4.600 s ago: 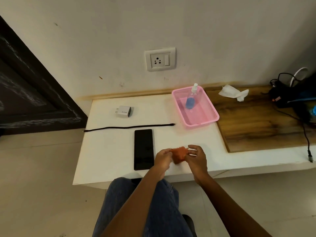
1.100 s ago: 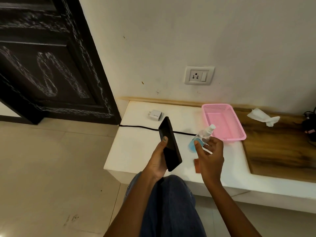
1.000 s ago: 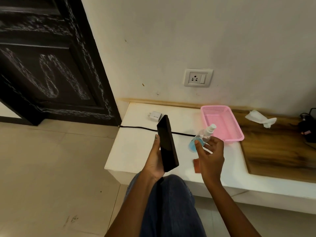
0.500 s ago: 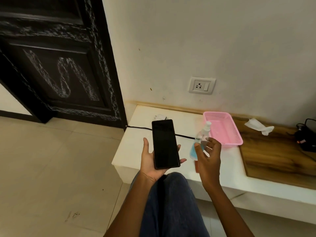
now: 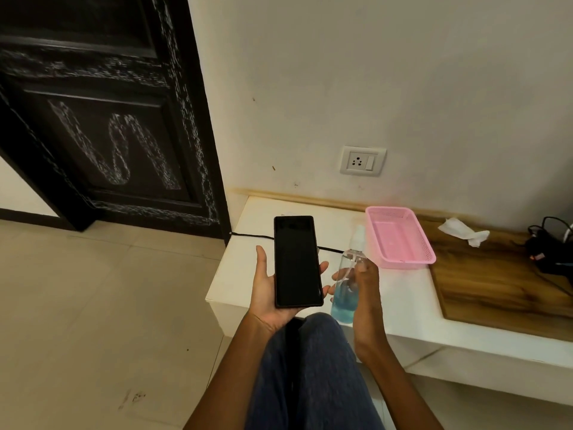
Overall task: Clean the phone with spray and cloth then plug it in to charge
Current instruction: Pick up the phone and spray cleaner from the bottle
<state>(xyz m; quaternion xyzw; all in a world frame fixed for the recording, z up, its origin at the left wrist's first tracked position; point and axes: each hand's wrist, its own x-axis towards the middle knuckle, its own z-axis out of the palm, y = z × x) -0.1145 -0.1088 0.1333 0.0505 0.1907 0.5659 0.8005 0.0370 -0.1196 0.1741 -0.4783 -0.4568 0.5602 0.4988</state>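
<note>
I see the phone (image 5: 297, 261) lying flat in the upturned palm of the left hand (image 5: 273, 293), dark screen facing up, held above the near edge of the white shelf (image 5: 400, 293). The left thumb runs along the phone's left side and the fingertips curl up at its right side, so the hand cradles it loosely. Just to the right, the right hand (image 5: 364, 293) grips the spray bottle (image 5: 347, 283), fingers wrapped round its clear body. The bottle stands nearly upright, blue liquid in its lower part, white nozzle on top. A black cable (image 5: 248, 234) lies across the shelf behind the phone. The pink basket (image 5: 400, 237) sits further right, touching a wooden board (image 5: 496, 290). A crumpled white tissue (image 5: 463, 231) lies on that board. The wall socket (image 5: 362, 160) is above the shelf.
</note>
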